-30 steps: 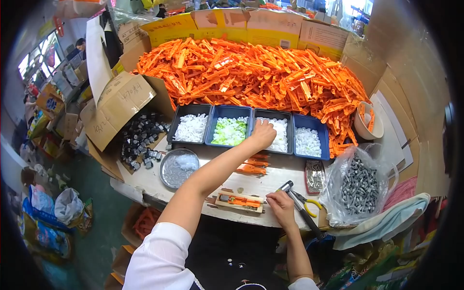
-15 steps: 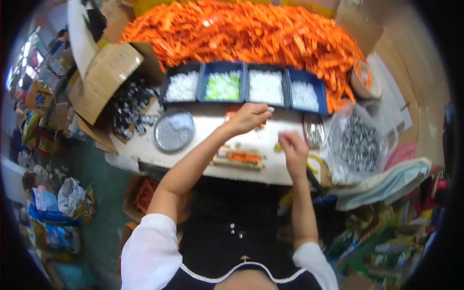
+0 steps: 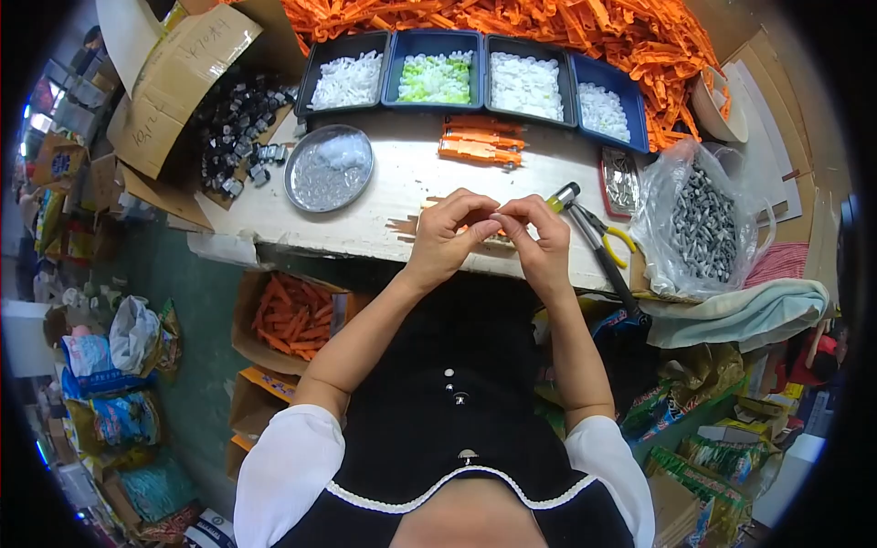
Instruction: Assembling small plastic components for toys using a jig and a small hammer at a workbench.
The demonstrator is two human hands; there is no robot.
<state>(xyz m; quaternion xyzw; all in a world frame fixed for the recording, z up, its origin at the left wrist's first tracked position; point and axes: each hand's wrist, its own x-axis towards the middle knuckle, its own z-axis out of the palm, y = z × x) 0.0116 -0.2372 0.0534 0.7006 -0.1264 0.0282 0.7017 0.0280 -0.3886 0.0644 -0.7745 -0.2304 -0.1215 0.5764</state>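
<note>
My left hand point(image 3: 448, 236) and my right hand point(image 3: 541, 239) meet over the front of the table, thumbs and forefingers pinched together. Whatever lies between the fingertips is too small and too covered to make out. Under them is a wooden holder point(image 3: 402, 226), mostly hidden, with a bit of orange showing. Several orange plastic pieces with metal parts point(image 3: 480, 146) lie in a row beyond my hands. To the right of my right hand are a screwdriver-like tool with a yellow-green end point(image 3: 564, 195) and yellow-handled pliers point(image 3: 620, 239).
Trays of small white pieces point(image 3: 524, 84) and green-white pieces point(image 3: 437, 78) stand below an orange pile point(image 3: 512, 16). A round metal dish point(image 3: 315, 187) and carton of dark parts point(image 3: 187, 64) are left. A bag of grey parts point(image 3: 705, 224) and red-rimmed box point(image 3: 621, 183) are right.
My left hand, which had a small white piece at its fingertips near the trays, has come back toward me. My right hand has moved in to meet it. The view has tilted nearer.
</note>
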